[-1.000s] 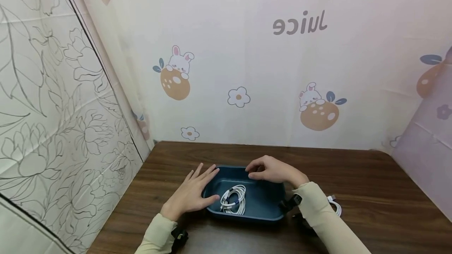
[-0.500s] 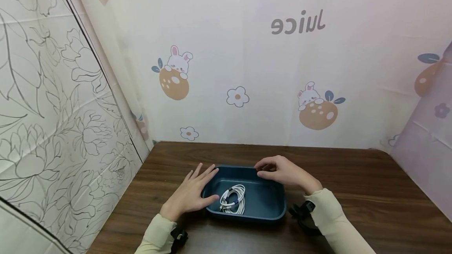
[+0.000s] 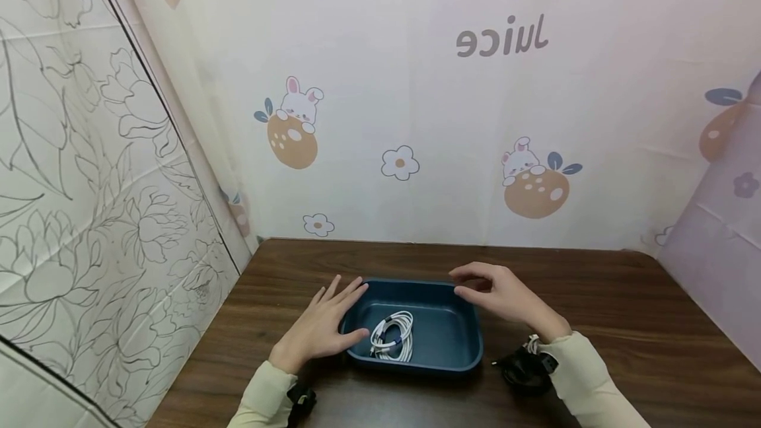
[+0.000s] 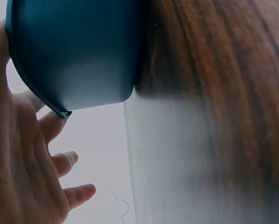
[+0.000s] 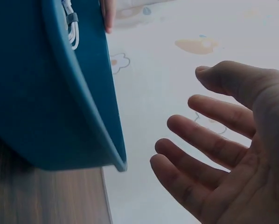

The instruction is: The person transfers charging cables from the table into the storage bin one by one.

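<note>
Closest in are two pale yellow sleeves point(image 3: 594, 375), both reaching in from the near side, with black wrist gear point(image 3: 302, 400) strapped on under the left one. Beside the right sleeve there's a black bundle point(image 3: 523, 375), coiled-cable looking, with a thin tip poking out toward the tray and a bit of white cord point(image 3: 531, 343) peeking up behind it. Can't make out much more, the sleeve's in the way.

Next up, the dark blue tray point(image 3: 446, 339). It sits on the brown wood-grain worktop point(image 3: 624, 322), a bit left of the middle of the far edge, with a strip of wood between it and that edge. The coiled white cable point(image 3: 405, 337) is in there, toward the tray's near left corner, with a dark tie round it.

Left hand point(image 3: 321, 325) is at the tray's left end, fingers spread wide and touching the rim, not gripping. Right hand point(image 3: 505, 292) is by the tray's far right corner, fingers loosely bent, thumb away from them, nothing in it; the right wrist view shows a gap between fingertips and rim.

Past the far edge hangs a pale backdrop point(image 3: 357, 51) with bunnies on orange fruit, flowers and a mirrored "Juice". Beyond the worktop's left edge, a white sheet point(image 3: 71, 150) with line-drawn flowers.
</note>
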Demonstrator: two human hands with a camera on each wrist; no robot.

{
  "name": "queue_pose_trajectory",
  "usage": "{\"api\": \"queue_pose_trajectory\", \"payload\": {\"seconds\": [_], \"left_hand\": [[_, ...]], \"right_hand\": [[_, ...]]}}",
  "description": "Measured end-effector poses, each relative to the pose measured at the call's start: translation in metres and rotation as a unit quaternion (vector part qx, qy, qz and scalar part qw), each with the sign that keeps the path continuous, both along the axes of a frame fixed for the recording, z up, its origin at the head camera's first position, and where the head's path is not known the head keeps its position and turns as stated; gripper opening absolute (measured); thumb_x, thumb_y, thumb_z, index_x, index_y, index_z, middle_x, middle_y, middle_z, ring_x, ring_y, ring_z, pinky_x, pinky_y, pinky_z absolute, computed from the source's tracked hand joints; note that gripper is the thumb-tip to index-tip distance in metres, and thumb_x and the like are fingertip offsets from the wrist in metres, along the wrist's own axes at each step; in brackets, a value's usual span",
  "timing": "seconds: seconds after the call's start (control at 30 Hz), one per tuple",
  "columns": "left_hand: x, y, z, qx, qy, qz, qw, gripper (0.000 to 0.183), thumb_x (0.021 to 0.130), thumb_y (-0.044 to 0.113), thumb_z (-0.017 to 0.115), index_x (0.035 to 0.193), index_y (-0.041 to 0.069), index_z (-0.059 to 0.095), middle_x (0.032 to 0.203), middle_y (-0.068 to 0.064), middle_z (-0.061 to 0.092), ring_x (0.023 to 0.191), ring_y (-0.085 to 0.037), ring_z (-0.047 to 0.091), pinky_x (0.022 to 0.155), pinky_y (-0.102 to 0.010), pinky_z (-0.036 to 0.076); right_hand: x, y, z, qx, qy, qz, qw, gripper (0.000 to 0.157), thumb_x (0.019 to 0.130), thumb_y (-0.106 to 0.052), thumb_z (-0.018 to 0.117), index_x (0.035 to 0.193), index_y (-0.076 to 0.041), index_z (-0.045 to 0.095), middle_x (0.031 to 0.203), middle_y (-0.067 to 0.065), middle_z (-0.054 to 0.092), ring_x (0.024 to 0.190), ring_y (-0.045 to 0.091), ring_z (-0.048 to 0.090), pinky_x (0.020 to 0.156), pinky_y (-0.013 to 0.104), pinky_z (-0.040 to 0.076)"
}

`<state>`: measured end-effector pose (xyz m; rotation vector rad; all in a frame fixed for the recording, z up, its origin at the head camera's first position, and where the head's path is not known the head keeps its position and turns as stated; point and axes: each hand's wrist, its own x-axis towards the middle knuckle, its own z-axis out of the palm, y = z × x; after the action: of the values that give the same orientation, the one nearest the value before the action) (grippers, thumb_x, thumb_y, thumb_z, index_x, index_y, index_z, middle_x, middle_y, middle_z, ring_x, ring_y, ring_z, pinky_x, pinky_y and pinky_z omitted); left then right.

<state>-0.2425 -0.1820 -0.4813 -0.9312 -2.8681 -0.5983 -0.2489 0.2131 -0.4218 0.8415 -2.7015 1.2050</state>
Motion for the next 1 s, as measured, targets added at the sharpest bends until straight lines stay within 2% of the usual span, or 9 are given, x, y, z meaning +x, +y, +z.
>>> {"api": "queue_pose_trajectory", "payload": {"seconds": [0.23,0.43,0.53,0.77,0.83,1.0], "left_hand": [[-0.001,0.001,-0.001,-0.002,0.006,0.001,1.0000,0.080,0.098,0.056,0.061,0.166,0.026,0.032,0.174,0.001,0.028,0.160,-0.048,0.018,0.119,-0.078,0.022],[0.000,0.000,0.000,-0.002,0.002,-0.002,1.0000,0.081,0.098,0.058,0.061,0.166,0.025,0.032,0.174,0.000,0.028,0.160,-0.047,0.017,0.119,-0.077,0.022],[-0.001,0.000,0.000,-0.001,0.002,-0.003,1.0000,0.081,0.098,0.058,0.061,0.166,0.024,0.033,0.174,-0.001,0.029,0.160,-0.048,0.017,0.118,-0.077,0.023],[0.001,-0.001,0.001,0.000,-0.001,0.000,1.0000,0.081,0.098,0.056,0.062,0.166,0.024,0.033,0.174,-0.001,0.028,0.160,-0.048,0.017,0.118,-0.078,0.023],[0.001,-0.001,0.001,0.001,0.000,0.000,1.0000,0.081,0.098,0.058,0.061,0.166,0.024,0.033,0.174,-0.001,0.029,0.160,-0.049,0.017,0.118,-0.078,0.023],[-0.001,-0.001,0.000,-0.002,0.004,-0.004,1.0000,0.082,0.098,0.062,0.058,0.166,0.022,0.033,0.174,-0.001,0.029,0.160,-0.048,0.017,0.118,-0.078,0.024]], "right_hand": [[0.006,0.015,-0.003,0.001,0.008,-0.022,1.000,0.040,0.102,-0.029,0.070,0.140,-0.015,0.066,0.139,0.011,0.068,0.114,0.030,0.072,0.089,0.039,0.062],[0.010,0.027,-0.007,0.015,0.026,-0.040,0.999,0.046,0.102,-0.030,0.070,0.145,-0.016,0.062,0.146,0.013,0.063,0.111,0.033,0.073,0.089,0.045,0.062],[0.012,0.032,-0.009,0.027,0.033,-0.050,0.998,0.051,0.102,-0.032,0.070,0.149,-0.017,0.057,0.150,0.012,0.059,0.117,0.035,0.070,0.092,0.047,0.061],[0.017,0.043,-0.013,0.036,0.040,-0.068,0.996,0.060,0.102,-0.032,0.071,0.156,-0.021,0.049,0.156,0.009,0.054,0.130,0.020,0.061,0.098,0.044,0.059],[0.017,0.046,-0.014,0.038,0.040,-0.070,0.996,0.062,0.102,-0.032,0.070,0.158,-0.022,0.046,0.157,0.009,0.052,0.132,0.020,0.059,0.099,0.045,0.058],[0.020,0.058,-0.014,0.047,0.033,-0.087,0.995,0.066,0.102,-0.033,0.070,0.160,-0.020,0.042,0.160,0.013,0.048,0.137,0.034,0.053,0.101,0.056,0.054]]}}
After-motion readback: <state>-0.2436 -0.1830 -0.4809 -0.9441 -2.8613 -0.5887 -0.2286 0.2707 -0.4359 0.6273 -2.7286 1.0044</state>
